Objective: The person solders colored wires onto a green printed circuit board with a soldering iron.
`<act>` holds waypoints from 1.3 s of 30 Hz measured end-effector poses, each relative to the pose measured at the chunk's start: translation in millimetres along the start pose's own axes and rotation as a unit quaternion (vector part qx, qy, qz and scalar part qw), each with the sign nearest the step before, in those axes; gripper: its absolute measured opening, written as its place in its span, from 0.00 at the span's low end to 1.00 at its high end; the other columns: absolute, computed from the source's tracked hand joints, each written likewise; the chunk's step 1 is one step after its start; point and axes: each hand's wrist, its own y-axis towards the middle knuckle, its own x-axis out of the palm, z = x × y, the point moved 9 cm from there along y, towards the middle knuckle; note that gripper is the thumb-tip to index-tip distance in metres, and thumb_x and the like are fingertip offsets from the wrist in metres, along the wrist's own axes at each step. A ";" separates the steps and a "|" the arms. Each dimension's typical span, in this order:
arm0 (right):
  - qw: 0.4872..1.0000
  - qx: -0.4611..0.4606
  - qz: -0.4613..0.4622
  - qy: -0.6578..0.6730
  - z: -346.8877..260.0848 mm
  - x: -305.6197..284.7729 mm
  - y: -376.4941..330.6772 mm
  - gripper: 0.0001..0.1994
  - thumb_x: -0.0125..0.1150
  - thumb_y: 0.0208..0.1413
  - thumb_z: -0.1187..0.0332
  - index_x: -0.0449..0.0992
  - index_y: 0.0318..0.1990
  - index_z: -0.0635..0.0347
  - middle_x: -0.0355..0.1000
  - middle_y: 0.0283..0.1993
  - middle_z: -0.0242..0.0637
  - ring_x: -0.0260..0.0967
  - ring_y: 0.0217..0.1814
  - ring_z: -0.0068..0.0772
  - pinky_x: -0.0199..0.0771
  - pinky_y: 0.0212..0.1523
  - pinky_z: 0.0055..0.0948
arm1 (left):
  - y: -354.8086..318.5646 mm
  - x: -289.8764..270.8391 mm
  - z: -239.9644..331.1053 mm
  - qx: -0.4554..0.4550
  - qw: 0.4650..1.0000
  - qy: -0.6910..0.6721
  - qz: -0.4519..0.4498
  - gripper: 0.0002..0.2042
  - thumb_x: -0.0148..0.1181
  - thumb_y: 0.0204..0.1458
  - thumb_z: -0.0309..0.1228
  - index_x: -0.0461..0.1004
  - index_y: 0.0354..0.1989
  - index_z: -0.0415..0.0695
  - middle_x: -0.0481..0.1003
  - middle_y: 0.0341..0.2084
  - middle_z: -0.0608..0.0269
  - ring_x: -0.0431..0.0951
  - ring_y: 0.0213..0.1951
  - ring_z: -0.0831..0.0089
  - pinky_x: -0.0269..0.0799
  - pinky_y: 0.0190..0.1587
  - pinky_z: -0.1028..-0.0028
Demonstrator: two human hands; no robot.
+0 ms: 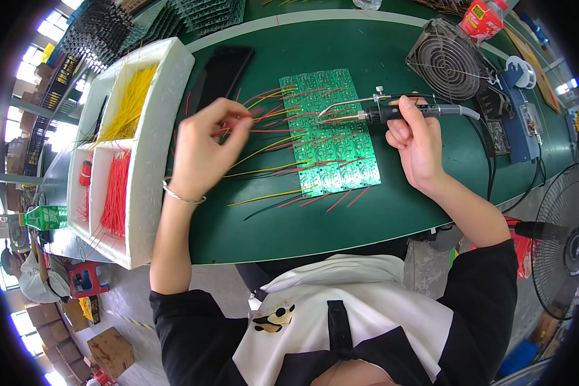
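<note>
Right hand (417, 143) clenched round slim soldering iron (392, 113); left hand (202, 151) apparently pinching wire.

Wire ends hidden under left hand (202, 151) fingers, small fan (448, 59) partly behind cable, standing fan (560, 244) cut off

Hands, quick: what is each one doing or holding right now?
Left hand: fingers pinched on a red wire.
Right hand: closed around a soldering iron.

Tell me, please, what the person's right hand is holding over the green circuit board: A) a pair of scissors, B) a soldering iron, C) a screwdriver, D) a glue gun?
B: the right hand grips a black-handled soldering iron, cabled at its rear, with its tip over the circuit board.
</note>
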 end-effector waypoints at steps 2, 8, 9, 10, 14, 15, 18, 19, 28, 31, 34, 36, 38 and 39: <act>1.000 -0.006 0.000 0.002 -1.7 -0.6 -0.3 0.10 0.44 0.58 0.63 0.64 0.29 0.57 0.50 0.16 0.21 0.41 0.16 0.11 0.42 0.18 0.16 | 2.0 -24.0 -14.2 -0.040 0.998 0.001 0.057 0.03 0.55 0.46 0.23 0.71 0.28 0.37 0.69 0.17 0.70 0.61 0.19 0.91 0.57 0.19 0.86; 0.999 -0.002 -0.016 0.031 0.0 0.1 -2.9 0.09 0.51 0.55 0.62 0.65 0.30 0.57 0.51 0.16 0.21 0.45 0.16 0.11 0.43 0.17 0.17 | 0.3 -42.6 -0.4 -0.020 0.991 -0.111 0.066 0.04 0.52 0.51 0.25 0.70 0.31 0.37 0.68 0.22 0.71 0.62 0.22 0.89 0.56 0.23 0.88; 0.999 -0.004 -0.017 0.031 -0.2 0.5 -2.9 0.09 0.51 0.55 0.62 0.65 0.30 0.57 0.51 0.16 0.21 0.45 0.16 0.11 0.43 0.17 0.17 | -0.5 -36.2 2.2 -0.043 0.991 -0.118 0.037 0.04 0.52 0.51 0.25 0.70 0.31 0.36 0.67 0.22 0.71 0.62 0.23 0.89 0.57 0.24 0.88; 0.999 -0.003 -0.014 0.029 0.1 0.0 -2.7 0.09 0.51 0.55 0.62 0.65 0.30 0.57 0.51 0.16 0.21 0.45 0.16 0.11 0.43 0.17 0.17 | -1.4 -25.4 8.0 0.009 0.995 -0.097 0.000 0.05 0.51 0.51 0.24 0.69 0.34 0.36 0.66 0.22 0.72 0.61 0.22 0.89 0.55 0.22 0.88; 0.999 -0.001 -0.014 0.034 1.8 -1.7 -1.6 0.09 0.50 0.56 0.62 0.65 0.30 0.56 0.51 0.16 0.21 0.45 0.16 0.11 0.43 0.17 0.17 | -9.1 14.7 9.7 -0.042 0.983 -0.131 -0.120 0.06 0.49 0.51 0.23 0.64 0.37 0.36 0.66 0.24 0.67 0.59 0.19 0.90 0.54 0.20 0.85; 0.999 -0.002 -0.015 0.033 1.1 -1.4 -1.9 0.09 0.50 0.56 0.62 0.65 0.30 0.56 0.51 0.16 0.21 0.45 0.16 0.11 0.43 0.17 0.17 | -7.9 19.5 10.9 -0.035 0.984 -0.126 -0.120 0.05 0.50 0.51 0.22 0.64 0.34 0.35 0.66 0.23 0.65 0.58 0.18 0.89 0.54 0.19 0.83; 0.999 -0.008 -0.015 0.033 -1.2 0.6 -3.4 0.09 0.50 0.56 0.62 0.65 0.30 0.56 0.51 0.16 0.21 0.45 0.16 0.11 0.43 0.17 0.17 | -6.9 33.0 15.5 -0.030 0.982 -0.098 -0.157 0.02 0.48 0.52 0.23 0.64 0.32 0.37 0.63 0.21 0.72 0.58 0.22 0.91 0.54 0.22 0.87; 0.999 -0.010 -0.014 0.032 -1.9 1.6 -4.1 0.09 0.50 0.56 0.62 0.65 0.30 0.57 0.51 0.16 0.21 0.44 0.16 0.11 0.43 0.17 0.17 | -9.0 37.4 14.2 -0.001 0.982 -0.113 -0.149 0.02 0.50 0.51 0.22 0.64 0.29 0.37 0.64 0.20 0.72 0.58 0.20 0.91 0.52 0.20 0.86; 0.998 -0.026 -0.036 0.038 -6.5 2.8 -5.9 0.08 0.49 0.56 0.64 0.64 0.30 0.59 0.52 0.16 0.23 0.43 0.15 0.11 0.43 0.16 0.16 | -23.4 43.5 25.8 0.073 0.990 -0.039 -0.116 0.02 0.57 0.40 0.20 0.71 0.23 0.38 0.68 0.17 0.69 0.54 0.15 0.87 0.47 0.16 0.84; 0.998 -0.030 -0.031 0.043 -10.0 2.1 -7.1 0.07 0.49 0.56 0.65 0.64 0.30 0.58 0.52 0.16 0.23 0.43 0.15 0.11 0.43 0.16 0.16 | -23.0 40.7 15.8 0.055 0.993 -0.053 -0.086 0.01 0.58 0.40 0.20 0.73 0.23 0.38 0.69 0.16 0.68 0.54 0.14 0.88 0.46 0.15 0.84; 0.997 -0.038 -0.037 0.055 -11.3 -0.2 -7.8 0.06 0.48 0.56 0.67 0.63 0.29 0.58 0.53 0.17 0.23 0.44 0.15 0.10 0.43 0.16 0.16 | -25.4 40.6 13.8 0.042 0.993 -0.045 -0.102 0.02 0.58 0.38 0.19 0.72 0.22 0.38 0.68 0.17 0.65 0.65 0.17 0.81 0.54 0.15 0.81; 0.996 -0.041 -0.050 0.063 -10.7 2.4 -9.6 0.06 0.48 0.55 0.68 0.63 0.29 0.57 0.54 0.17 0.23 0.44 0.15 0.10 0.43 0.17 0.15 | -26.0 40.7 11.9 0.054 0.992 -0.050 -0.102 0.02 0.58 0.39 0.19 0.73 0.23 0.37 0.68 0.16 0.67 0.60 0.15 0.84 0.50 0.15 0.82; 0.995 -0.042 -0.065 0.063 -8.8 6.7 -11.4 0.06 0.49 0.55 0.70 0.61 0.28 0.57 0.55 0.20 0.24 0.44 0.15 0.10 0.44 0.17 0.15 | -26.9 41.9 10.2 0.064 0.991 -0.055 -0.102 0.01 0.58 0.40 0.19 0.73 0.23 0.37 0.68 0.16 0.69 0.54 0.14 0.88 0.47 0.15 0.84; 0.995 -0.040 -0.065 0.063 -7.6 7.0 -11.8 0.06 0.49 0.55 0.70 0.61 0.28 0.57 0.55 0.20 0.24 0.44 0.15 0.10 0.44 0.17 0.15 | -27.7 43.2 9.6 0.068 0.990 -0.065 -0.105 0.01 0.57 0.40 0.18 0.73 0.23 0.36 0.68 0.16 0.68 0.55 0.14 0.88 0.48 0.15 0.85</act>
